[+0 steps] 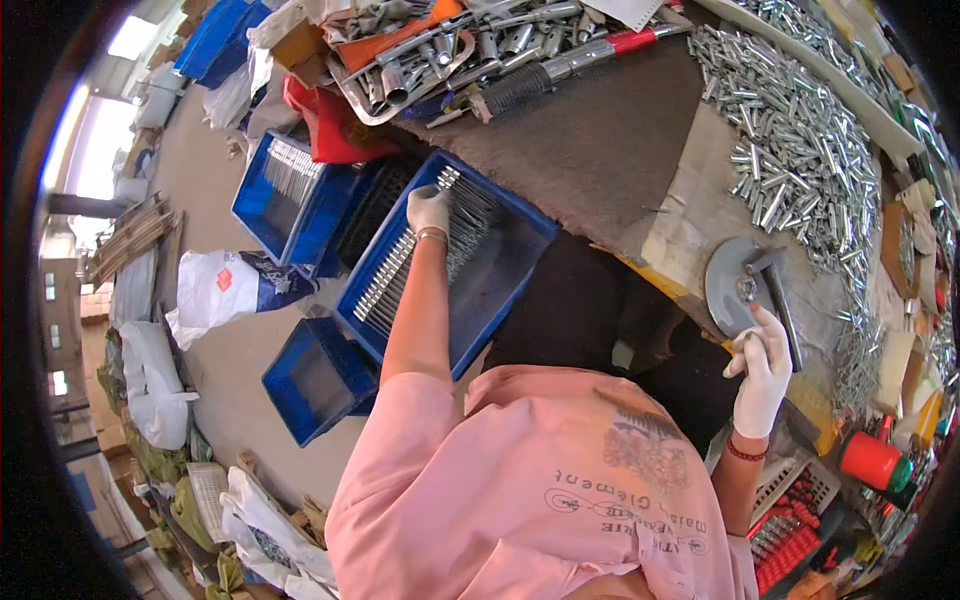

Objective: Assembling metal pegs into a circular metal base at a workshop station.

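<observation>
In a white glove, my left hand point(430, 212) reaches into a long blue bin point(505, 295), at the upper end of a neat row of shiny metal rods point(385, 285). Its fingers look curled in among the rods, and whatever they hold is hidden. My right hand point(762, 368), also gloved, is raised at the bench's near edge. Its index finger is stretched out and the other fingers are partly bent, with nothing visible in them. Just beyond it lies a round grey metal dish point(727, 290) with a dark bar-shaped part point(786, 310) across its right side.
Loose metal pieces point(800, 150) heap on the bench at right. Sockets and tools fill a tray point(400, 110) at the top. More blue bins point(315, 385) and a white sack point(225, 290) sit at left. A red and green container point(875, 462) stands lower right.
</observation>
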Demonstrator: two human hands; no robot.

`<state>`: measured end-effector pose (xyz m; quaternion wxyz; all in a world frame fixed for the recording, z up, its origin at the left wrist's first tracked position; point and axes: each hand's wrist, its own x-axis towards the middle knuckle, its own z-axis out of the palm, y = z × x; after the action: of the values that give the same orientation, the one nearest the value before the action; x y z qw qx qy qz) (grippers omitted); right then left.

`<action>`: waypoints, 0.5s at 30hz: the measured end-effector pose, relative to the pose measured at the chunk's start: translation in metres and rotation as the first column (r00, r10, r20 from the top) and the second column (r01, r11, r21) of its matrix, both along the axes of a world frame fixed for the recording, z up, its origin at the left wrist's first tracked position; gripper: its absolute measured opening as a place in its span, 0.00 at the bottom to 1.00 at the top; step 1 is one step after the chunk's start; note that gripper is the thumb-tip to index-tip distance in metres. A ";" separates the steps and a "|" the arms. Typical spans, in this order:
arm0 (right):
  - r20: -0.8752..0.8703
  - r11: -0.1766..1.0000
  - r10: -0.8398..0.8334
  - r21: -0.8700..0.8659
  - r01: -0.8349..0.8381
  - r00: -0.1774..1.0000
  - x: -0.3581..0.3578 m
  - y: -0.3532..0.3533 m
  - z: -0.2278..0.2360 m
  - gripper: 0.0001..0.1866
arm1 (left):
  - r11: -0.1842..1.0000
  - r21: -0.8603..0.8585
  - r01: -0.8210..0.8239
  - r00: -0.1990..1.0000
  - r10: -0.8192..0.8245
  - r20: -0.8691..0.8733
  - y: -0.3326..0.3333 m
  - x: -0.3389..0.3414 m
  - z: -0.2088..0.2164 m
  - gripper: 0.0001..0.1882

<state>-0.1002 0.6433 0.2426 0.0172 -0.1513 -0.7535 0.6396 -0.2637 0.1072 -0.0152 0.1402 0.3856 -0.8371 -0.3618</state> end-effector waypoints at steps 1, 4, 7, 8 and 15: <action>-0.007 0.999 0.041 -0.031 -0.041 0.999 -0.004 -0.001 0.003 0.20 | 0.991 -0.126 -0.038 0.996 0.028 -0.088 -0.039 0.015 -0.020 0.22; -0.022 0.990 0.107 -0.092 -0.109 0.994 -0.004 0.000 0.003 0.19 | 0.938 -0.342 0.051 0.995 -0.018 0.098 -0.061 0.018 -0.032 0.24; 0.007 0.996 0.063 -0.063 -0.063 0.998 -0.001 0.000 0.006 0.18 | 0.991 -0.130 0.008 1.000 -0.008 0.001 0.016 -0.007 0.025 0.21; 0.000 0.965 0.202 -0.168 -0.199 0.979 -0.010 -0.004 0.011 0.18 | 0.973 -0.214 -0.091 0.961 0.030 -0.275 -0.073 0.045 0.017 0.20; 0.039 0.960 0.185 -0.220 -0.172 0.982 -0.003 0.003 0.005 0.17 | 0.917 -0.380 0.122 0.606 -0.372 -0.703 0.097 -0.017 0.236 0.09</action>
<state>-0.1035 0.6459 0.2479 -0.0792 -0.1026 -0.6903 0.7118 -0.2810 0.2041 0.2205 0.4830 0.0508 -0.7884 -0.3776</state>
